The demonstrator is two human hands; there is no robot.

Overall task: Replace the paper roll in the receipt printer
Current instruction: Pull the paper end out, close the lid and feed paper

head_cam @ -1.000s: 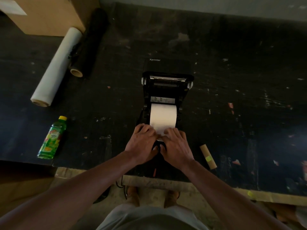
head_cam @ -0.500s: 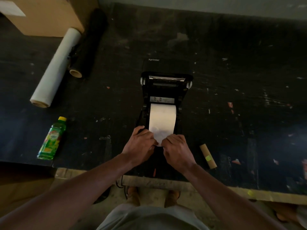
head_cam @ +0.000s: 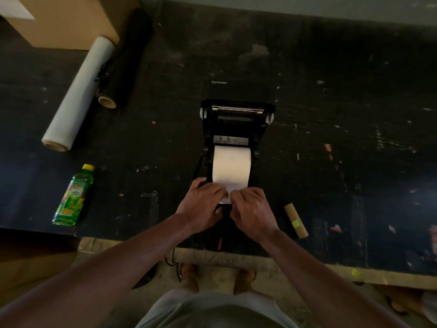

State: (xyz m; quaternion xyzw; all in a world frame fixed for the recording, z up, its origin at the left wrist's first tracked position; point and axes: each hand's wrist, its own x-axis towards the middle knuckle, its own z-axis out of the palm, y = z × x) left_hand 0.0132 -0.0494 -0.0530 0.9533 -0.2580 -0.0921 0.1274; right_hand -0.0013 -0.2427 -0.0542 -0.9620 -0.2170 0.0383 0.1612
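A black receipt printer (head_cam: pixel 237 119) stands in the middle of the dark table with its lid swung open to the far side. A white paper roll (head_cam: pixel 231 165) lies in its bay. The loose end of the paper runs toward me over the front edge. My left hand (head_cam: pixel 203 204) and my right hand (head_cam: pixel 251 209) sit side by side at the printer's front, fingertips pinching that paper end. An empty brown cardboard core (head_cam: pixel 295 220) with a yellow mark lies to the right of my right hand.
A green drink bottle (head_cam: pixel 73 196) lies at the left near the table's front edge. A long white film roll (head_cam: pixel 79 93) and a black roll (head_cam: pixel 125 60) lie at the back left beside a cardboard box (head_cam: pixel 66 17). The table edge (head_cam: pixel 224 258) is just below my wrists.
Both hands slid a little toward me along the paper, drawing its free end forward over the printer's front. The roll and printer stayed in place.
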